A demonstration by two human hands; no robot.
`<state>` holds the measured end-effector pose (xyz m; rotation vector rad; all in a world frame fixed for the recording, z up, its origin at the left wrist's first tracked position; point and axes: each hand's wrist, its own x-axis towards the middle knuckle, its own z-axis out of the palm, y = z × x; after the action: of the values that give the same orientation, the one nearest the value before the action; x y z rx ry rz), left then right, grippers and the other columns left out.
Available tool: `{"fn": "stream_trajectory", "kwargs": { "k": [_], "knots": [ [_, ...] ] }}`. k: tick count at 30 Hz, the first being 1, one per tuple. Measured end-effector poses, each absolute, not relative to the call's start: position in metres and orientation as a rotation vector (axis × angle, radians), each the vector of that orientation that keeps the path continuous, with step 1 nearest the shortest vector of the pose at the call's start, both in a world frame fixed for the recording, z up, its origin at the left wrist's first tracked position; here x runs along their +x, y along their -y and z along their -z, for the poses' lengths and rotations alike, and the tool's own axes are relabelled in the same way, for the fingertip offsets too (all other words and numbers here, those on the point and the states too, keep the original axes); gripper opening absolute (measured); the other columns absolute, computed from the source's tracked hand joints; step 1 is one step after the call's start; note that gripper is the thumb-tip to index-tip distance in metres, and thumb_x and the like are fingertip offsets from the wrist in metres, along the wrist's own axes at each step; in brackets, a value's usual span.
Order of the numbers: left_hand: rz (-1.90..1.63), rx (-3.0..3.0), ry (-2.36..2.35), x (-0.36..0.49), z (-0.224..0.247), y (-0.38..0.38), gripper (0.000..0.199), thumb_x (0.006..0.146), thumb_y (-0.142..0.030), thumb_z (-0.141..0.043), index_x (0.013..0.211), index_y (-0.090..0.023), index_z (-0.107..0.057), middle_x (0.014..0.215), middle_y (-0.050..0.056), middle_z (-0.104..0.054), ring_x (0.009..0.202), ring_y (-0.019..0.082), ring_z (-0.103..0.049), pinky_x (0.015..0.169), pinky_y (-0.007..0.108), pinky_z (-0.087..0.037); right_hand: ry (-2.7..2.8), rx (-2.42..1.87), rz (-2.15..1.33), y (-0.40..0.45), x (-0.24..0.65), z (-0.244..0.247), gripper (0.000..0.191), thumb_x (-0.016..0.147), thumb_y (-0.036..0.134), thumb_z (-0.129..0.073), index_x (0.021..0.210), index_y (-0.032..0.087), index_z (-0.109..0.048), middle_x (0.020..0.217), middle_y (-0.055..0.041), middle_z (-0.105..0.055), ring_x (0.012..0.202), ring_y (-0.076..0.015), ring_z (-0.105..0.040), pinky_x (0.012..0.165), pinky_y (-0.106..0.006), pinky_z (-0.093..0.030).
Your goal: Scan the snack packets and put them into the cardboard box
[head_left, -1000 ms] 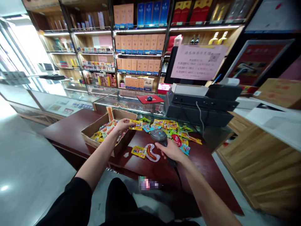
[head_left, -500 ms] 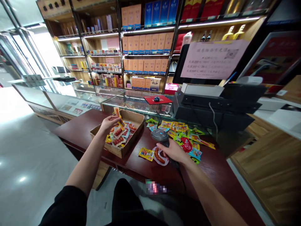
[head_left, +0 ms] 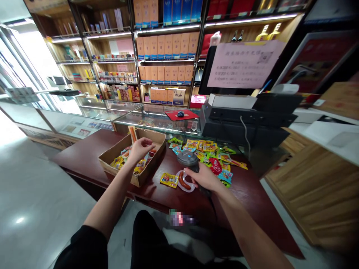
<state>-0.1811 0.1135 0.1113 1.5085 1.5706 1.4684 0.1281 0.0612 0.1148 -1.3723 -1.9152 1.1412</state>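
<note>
My right hand (head_left: pixel 204 176) is wrapped round the handle of a dark barcode scanner (head_left: pixel 188 158), its head tilted over the table. Below the scanner lie a curved sausage in a clear pack (head_left: pixel 185 181) and a yellow snack packet (head_left: pixel 168 180). My left hand (head_left: pixel 141 148) hovers over an open cardboard box (head_left: pixel 136 181), fingers curved and apart, with nothing visible in them. Wrapped sausages and yellow packets (head_left: pixel 119 162) fill the box, partly hidden by this hand. One long sausage pack (head_left: pixel 132 133) stands upright at the box's back, behind my knuckles.
Many bright snack packets (head_left: pixel 209 146) lie heaped on the dark red table (head_left: pixel 92 149), right of the box. Behind are a glass counter (head_left: pixel 153 116), a mouse on a red mat (head_left: pixel 191 114) and a monitor with a pink notice (head_left: pixel 243 67). The scanner's cable trails down.
My left hand has come off the upright sausage pack and moved right over the box. The pack stays standing there. My right hand still holds the scanner; the view has shifted slightly.
</note>
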Motion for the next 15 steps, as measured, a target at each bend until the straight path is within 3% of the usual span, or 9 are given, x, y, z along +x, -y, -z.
{"fn": "stream_trajectory", "kwargs": {
  "k": [4, 10, 15],
  "knots": [
    [-1.118, 1.727, -1.505, -0.132, -0.076, -0.105, 0.027, 0.062, -0.037, -0.085, 0.082, -0.021, -0.076, 0.081, 0.006, -0.075, 0.074, 0.023, -0.068, 0.071, 0.032, -0.051, 1.862, -1.394, -1.153, -0.057, 0.142, -0.104, 0.025, 0.089, 0.042, -0.065, 0.081, 0.022, -0.051, 0.048, 0.0056, -0.058, 0.038, -0.0136, -0.056, 0.045, -0.024, -0.045],
    [-0.748, 1.863, -1.735, -0.096, -0.035, -0.093, 0.036, 0.047, -0.033, -0.092, 0.079, -0.022, -0.078, 0.082, 0.011, -0.073, 0.085, 0.032, -0.07, 0.079, 0.034, -0.049, 1.758, -1.473, -1.157, -0.049, 0.169, -0.094, 0.023, 0.088, 0.041, -0.066, 0.084, 0.022, -0.054, 0.048, 0.0061, -0.057, 0.038, -0.0124, -0.056, 0.041, -0.021, -0.041],
    [-0.663, 1.771, -1.779, -0.104, -0.028, -0.091, 0.037, 0.036, -0.029, -0.094, 0.066, -0.023, -0.072, 0.069, 0.006, -0.07, 0.076, 0.028, -0.069, 0.07, 0.03, -0.047, 1.687, -1.54, -1.133, -0.042, 0.195, -0.095, 0.023, 0.089, 0.04, -0.065, 0.084, 0.021, -0.052, 0.047, 0.0072, -0.055, 0.037, -0.0111, -0.054, 0.04, -0.02, -0.04]
  ]
}}
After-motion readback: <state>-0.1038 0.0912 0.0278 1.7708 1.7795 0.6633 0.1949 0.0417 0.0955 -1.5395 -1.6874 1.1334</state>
